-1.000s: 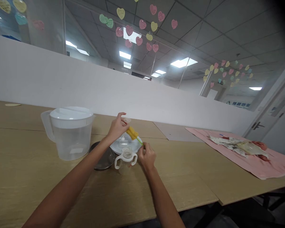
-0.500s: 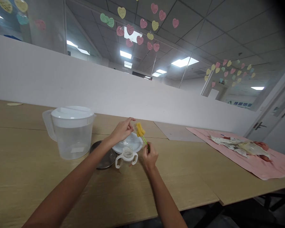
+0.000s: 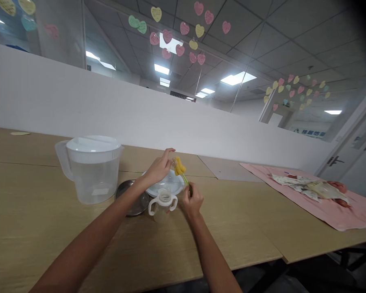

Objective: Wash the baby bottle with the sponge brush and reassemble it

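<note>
My right hand (image 3: 193,199) is closed round the green handle of a sponge brush (image 3: 179,167), whose yellow head points up and left. My left hand (image 3: 158,167) pinches a small clear piece (image 3: 173,162), perhaps a bottle teat, against the yellow sponge; its exact shape is too small to make out, and one finger stretches out above it. Below the hands stands an uncapped clear baby bottle (image 3: 162,211) with two white handles. Behind it sits a white bowl (image 3: 179,188), partly covered by my left hand. Left of the bottle, a round metal dish (image 3: 139,206) lies partly under my left forearm.
A clear lidded pitcher (image 3: 94,175) stands on the wooden table (image 3: 232,228) at the left. On the right, a pink cloth (image 3: 332,217) bears a doll (image 3: 323,189) in light clothing. A white wall (image 3: 158,118) rises along the table's back edge.
My left hand has shifted and turned slightly at the sponge head, its outstretched finger now a little higher. My right hand and the brush stay nearly in place.
</note>
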Demonstrator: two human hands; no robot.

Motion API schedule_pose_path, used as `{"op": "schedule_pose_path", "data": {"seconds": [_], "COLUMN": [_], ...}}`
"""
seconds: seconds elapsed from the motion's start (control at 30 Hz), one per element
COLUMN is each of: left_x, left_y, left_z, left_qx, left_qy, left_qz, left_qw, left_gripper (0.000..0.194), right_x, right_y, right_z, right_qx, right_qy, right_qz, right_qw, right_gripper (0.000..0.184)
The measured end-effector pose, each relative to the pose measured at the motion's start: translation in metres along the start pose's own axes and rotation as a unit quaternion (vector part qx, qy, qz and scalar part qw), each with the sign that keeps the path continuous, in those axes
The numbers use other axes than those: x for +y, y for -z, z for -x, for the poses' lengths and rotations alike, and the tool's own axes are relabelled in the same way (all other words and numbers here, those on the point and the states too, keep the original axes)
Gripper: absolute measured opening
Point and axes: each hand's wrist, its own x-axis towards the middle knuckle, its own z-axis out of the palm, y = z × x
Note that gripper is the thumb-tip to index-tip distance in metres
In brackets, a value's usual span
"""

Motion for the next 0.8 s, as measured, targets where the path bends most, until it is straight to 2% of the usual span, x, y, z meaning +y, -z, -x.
{"op": "schedule_pose_path", "data": {"seconds": [0.13,0.27,0.43,0.5,0.6,0.7,0.8], "left_x": [0.005,0.008,-0.001,-0.009,-0.023,-0.034,-0.045], "left_y": [0.009,0.028,0.056,0.063,0.067,0.067,0.066], "left_z": [0.001,0.001,0.001,0.001,0.0,0.0,0.002], "left_qx": [0.003,-0.01,0.013,-0.014,-0.091,-0.162,-0.208], "left_qy": [-0.002,0.01,0.055,0.089,0.156,0.215,0.247], "left_qz": [-0.012,-0.037,-0.191,-0.273,-0.352,-0.388,-0.394], "left_qw": [1.0,0.999,0.98,0.958,0.918,0.881,0.86], "left_gripper": [0.04,0.042,0.027,0.016,0.008,0.014,0.023], "right_x": [-0.001,0.0,0.003,0.003,0.003,0.003,0.003], "right_y": [0.0,-0.002,-0.004,-0.004,-0.004,-0.005,-0.006], "right_z": [0.001,0.001,0.001,0.0,0.0,0.001,0.001], "right_qx": [-0.01,-0.015,-0.017,-0.021,-0.03,-0.033,-0.04], "right_qy": [-0.021,-0.065,-0.081,-0.082,-0.081,-0.081,-0.085], "right_qz": [-0.019,-0.021,0.004,0.007,0.009,0.012,0.008], "right_qw": [1.0,0.998,0.997,0.996,0.996,0.996,0.996], "right_gripper": [0.023,0.024,0.025,0.025,0.025,0.025,0.026]}}
